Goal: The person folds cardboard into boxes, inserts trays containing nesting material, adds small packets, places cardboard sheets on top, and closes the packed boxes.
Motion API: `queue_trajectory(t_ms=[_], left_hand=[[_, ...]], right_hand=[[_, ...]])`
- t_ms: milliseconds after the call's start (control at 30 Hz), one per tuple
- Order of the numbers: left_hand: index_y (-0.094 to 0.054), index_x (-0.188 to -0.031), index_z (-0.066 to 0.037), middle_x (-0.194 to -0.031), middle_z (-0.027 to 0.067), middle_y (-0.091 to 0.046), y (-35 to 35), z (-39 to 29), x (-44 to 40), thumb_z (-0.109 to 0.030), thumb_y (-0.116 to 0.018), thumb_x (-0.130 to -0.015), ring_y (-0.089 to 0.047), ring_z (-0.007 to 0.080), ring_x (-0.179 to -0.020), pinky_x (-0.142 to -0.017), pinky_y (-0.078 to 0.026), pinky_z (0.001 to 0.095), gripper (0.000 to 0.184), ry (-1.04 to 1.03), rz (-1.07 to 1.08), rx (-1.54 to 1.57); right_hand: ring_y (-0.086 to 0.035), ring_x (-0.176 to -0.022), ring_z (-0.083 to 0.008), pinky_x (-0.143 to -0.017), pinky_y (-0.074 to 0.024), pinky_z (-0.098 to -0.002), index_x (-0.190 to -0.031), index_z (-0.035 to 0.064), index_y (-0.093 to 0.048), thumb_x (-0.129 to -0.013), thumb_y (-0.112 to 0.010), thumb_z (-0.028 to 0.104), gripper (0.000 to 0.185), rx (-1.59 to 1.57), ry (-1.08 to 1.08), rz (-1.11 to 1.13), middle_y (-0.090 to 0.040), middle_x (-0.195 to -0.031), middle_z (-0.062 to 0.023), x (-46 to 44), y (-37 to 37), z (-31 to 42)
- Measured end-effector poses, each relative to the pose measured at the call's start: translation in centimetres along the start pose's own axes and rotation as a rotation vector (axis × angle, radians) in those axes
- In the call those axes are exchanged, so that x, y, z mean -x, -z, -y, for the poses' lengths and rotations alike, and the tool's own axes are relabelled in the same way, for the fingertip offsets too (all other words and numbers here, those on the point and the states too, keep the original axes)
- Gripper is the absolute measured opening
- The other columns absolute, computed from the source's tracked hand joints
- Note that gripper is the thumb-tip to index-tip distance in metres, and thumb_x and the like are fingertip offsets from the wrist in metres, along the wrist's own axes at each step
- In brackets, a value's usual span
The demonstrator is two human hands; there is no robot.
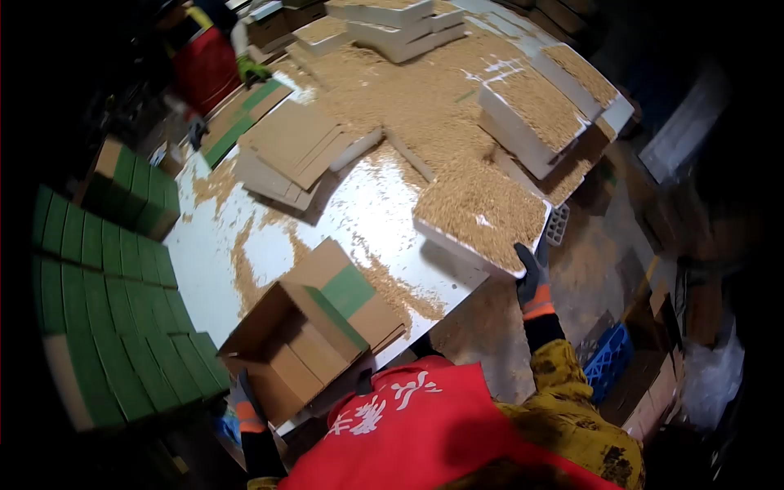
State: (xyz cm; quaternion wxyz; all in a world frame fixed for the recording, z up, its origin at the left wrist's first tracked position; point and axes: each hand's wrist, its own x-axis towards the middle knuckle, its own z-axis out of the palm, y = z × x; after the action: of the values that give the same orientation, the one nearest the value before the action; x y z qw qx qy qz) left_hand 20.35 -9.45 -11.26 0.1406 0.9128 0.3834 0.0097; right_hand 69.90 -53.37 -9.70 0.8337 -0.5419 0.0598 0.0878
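Observation:
My right hand, in a dark glove with an orange cuff, grips the near right corner of a white foam tray. Brownish sawdust-like bedding fills that tray, and anything under it is hidden. On the left, my gloved left hand is at the near left edge of an open cardboard box. Its fingers are partly hidden against the box wall. The box has a green band on its flap and sits tilted at the table's near edge; its visible inside holds nothing.
On the white table, bedding is scattered beside flattened cardboard. More foam trays stand at the right and far end. Stacked green boxes line the left. A co-worker in a red apron stands across. A blue crate lies right.

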Motion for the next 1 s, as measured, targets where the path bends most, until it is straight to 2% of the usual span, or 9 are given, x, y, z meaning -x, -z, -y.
queue_trajectory(t_ms=[267,467,567,600,633,733,800,900,1000], left_hand=[[-0.05,-0.121,0.003,-0.11,0.0134,-0.06,-3.1,-2.9,-3.5,-0.03,-0.049,-0.096,-0.056,0.0211,-0.093,-0.081,-0.047,0.0336,0.042,0.542,-0.209,1.123],[-0.041,-0.135,-0.001,-0.129,0.0083,-0.052,0.3,-5.4,-1.4,-0.034,-0.041,-0.099,-0.051,0.0134,-0.114,-0.099,-0.04,0.0265,0.049,0.24,-0.147,1.81],[-0.033,-0.139,0.004,-0.141,0.0141,-0.041,2.5,-5.7,1.0,-0.006,-0.034,-0.097,-0.039,0.0191,-0.13,-0.108,-0.03,0.0294,0.043,0.107,-0.234,1.178],[-0.031,-0.141,0.001,-0.142,0.0101,-0.039,2.7,-5.5,1.3,-0.022,-0.035,-0.1,-0.038,0.0163,-0.128,-0.107,-0.029,0.0276,0.047,0.106,-0.195,0.967],[-0.034,-0.14,0.001,-0.137,0.0088,-0.044,2.1,-7.5,0.7,-0.025,-0.034,-0.101,-0.043,0.0149,-0.122,-0.104,-0.031,0.0274,0.047,0.277,-0.233,1.743],[-0.05,-0.127,0.001,-0.117,0.0096,-0.059,1.7,-6.3,0.2,-0.027,-0.041,-0.098,-0.055,0.017,-0.104,-0.094,-0.04,0.0276,0.041,0.579,-0.386,1.437],[-0.054,-0.121,0.0,-0.113,0.0116,-0.061,0.4,-3.1,1.4,-0.026,-0.045,-0.097,-0.057,0.0197,-0.1,-0.09,-0.042,0.0297,0.036,0.359,-0.812,0.993],[-0.056,-0.116,-0.003,-0.113,0.0165,-0.059,0.5,3.4,6.7,-0.019,-0.052,-0.091,-0.055,0.0287,-0.102,-0.091,-0.042,0.0358,0.03,0.456,-1.082,0.724],[-0.051,-0.122,-0.006,-0.121,0.0177,-0.052,-0.4,7.5,13.9,-0.017,-0.059,-0.081,-0.046,0.0351,-0.116,-0.099,-0.036,0.0423,0.043,0.898,-0.744,0.078]], right_hand=[[-0.043,-0.122,-0.0185,-0.1,-0.0356,-0.03,-0.142,-0.0016,-0.029,-0.085,-0.053,0.012,0.063,0.358,-0.043,0.726,-0.041,-0.139,-0.0101,11.6,-13.3,2.6],[-0.047,-0.117,-0.0176,-0.091,-0.0447,-0.0292,-0.143,0.0,-0.027,-0.075,-0.062,0.006,0.077,0.443,-0.209,0.925,-0.043,-0.137,-0.0117,18.4,-23.7,3.0],[-0.053,-0.111,-0.0216,-0.092,-0.0451,-0.031,-0.143,-0.0011,-0.027,-0.074,-0.067,0.009,0.08,0.502,-0.231,1.0,-0.049,-0.13,-0.0148,21.2,-26.7,0.9],[-0.055,-0.109,-0.0217,-0.091,-0.0461,-0.0315,-0.142,-0.0009,-0.029,-0.072,-0.07,0.01,0.082,0.56,-0.16,1.036,-0.051,-0.128,-0.0149,20.7,-26.7,-0.8],[-0.055,-0.108,-0.0211,-0.088,-0.0477,-0.0311,-0.142,0.0001,-0.027,-0.075,-0.07,0.011,0.081,0.581,-0.229,1.055,-0.052,-0.125,-0.0153,20.0,-27.4,0.2],[-0.058,-0.101,-0.0208,-0.082,-0.0497,-0.0306,-0.142,0.0029,-0.026,-0.079,-0.07,0.013,0.078,0.702,-0.259,1.126,-0.054,-0.121,-0.0165,21.0,-28.9,-1.7],[-0.062,-0.089,-0.0181,-0.076,-0.0505,-0.0293,-0.137,0.002,-0.035,-0.08,-0.071,0.019,0.07,0.849,-0.256,1.223,-0.062,-0.108,-0.0151,20.4,-29.4,-2.1],[-0.065,-0.08,-0.0205,-0.073,-0.0509,-0.0322,-0.131,0.0003,-0.042,-0.079,-0.071,0.028,0.066,1.372,0.135,1.388,-0.066,-0.095,-0.0164,17.5,-29.7,-4.3],[-0.065,-0.078,-0.0339,-0.071,-0.0505,-0.0419,-0.099,0.0023,-0.058,-0.077,-0.065,0.05,0.053,1.977,0.647,1.562,-0.067,-0.081,-0.0177,18.1,-31.2,-5.4]])
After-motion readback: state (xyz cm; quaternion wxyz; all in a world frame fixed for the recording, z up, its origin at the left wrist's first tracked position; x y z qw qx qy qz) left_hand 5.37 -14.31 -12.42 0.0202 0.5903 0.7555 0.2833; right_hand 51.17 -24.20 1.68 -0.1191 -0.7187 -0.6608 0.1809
